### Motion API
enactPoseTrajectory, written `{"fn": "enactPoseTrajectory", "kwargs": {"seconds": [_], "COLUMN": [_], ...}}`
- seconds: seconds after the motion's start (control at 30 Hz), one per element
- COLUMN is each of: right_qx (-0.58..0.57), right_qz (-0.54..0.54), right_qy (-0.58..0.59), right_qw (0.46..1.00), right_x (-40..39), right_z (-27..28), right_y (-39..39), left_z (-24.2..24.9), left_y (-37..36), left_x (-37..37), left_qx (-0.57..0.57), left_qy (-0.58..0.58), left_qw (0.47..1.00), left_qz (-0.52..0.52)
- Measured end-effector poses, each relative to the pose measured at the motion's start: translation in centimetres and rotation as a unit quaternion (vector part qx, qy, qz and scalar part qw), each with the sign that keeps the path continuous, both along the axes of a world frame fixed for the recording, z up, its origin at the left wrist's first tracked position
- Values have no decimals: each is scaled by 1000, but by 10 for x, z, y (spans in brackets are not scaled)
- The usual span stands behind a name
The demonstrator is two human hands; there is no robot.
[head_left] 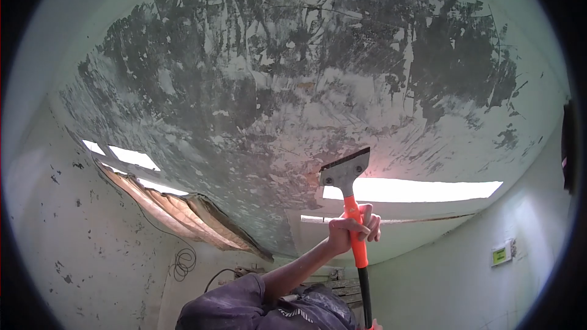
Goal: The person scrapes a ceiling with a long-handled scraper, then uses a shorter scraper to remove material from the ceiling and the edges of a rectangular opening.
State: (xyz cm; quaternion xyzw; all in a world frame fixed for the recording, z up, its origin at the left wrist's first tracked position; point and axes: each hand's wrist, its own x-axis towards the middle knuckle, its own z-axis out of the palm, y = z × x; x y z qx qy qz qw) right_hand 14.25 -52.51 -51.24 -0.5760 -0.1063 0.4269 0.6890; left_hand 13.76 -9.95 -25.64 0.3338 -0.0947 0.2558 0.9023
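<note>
My left hand (353,230), on an arm coming in from the left, is closed round the orange grip of a long-handled scraper (361,250). The scraper's wide metal head has two screws and a dark blade edge, tilted up to the right. In this view it overlaps the patchy ceiling (293,104), where grey areas show between remnants of white coating. Below the grip a black shaft runs down to the frame's bottom edge. There a sliver of my right hand (376,326) shows at the handle's orange lower end; most of it is cut off.
Bright window openings lie behind the scraper head and at the left, where a tan curtain (177,211) hangs. A coiled cable (183,264) hangs on the left wall. A yellow-green wall box (501,255) is at the right. Wooden slats (345,290) show behind my body.
</note>
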Motion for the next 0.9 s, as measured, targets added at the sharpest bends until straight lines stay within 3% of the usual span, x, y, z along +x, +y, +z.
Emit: {"fn": "enactPoseTrajectory", "kwargs": {"seconds": [0.03, 0.07, 0.1, 0.33, 0.43, 0.9], "right_qx": [-138, -181, -186, -202, -206, -218], "right_qz": [26, 24, 12, -10, -3, 12], "right_qy": [-30, -69, -116, -231, -243, -270], "right_qw": [990, 981, 976, 952, 948, 938], "right_x": [11, 17, 22, 46, 50, 55], "right_z": [-10, -6, 0, 19, 17, 18], "right_y": [12, 19, 24, 55, 58, 80], "left_z": [4, 11, 15, 25, 34, 69], "left_y": [-1, -4, -4, 16, 9, 16], "left_x": [0, -2, -3, 0, -1, -4], "left_qx": [1, -58, -117, -83, -103, -78], "left_qy": [-1, 77, 155, 153, 179, 192], "left_qw": [1000, 995, 981, 985, 976, 976], "left_qz": [-1, 0, 1, 12, 72, 69]}}
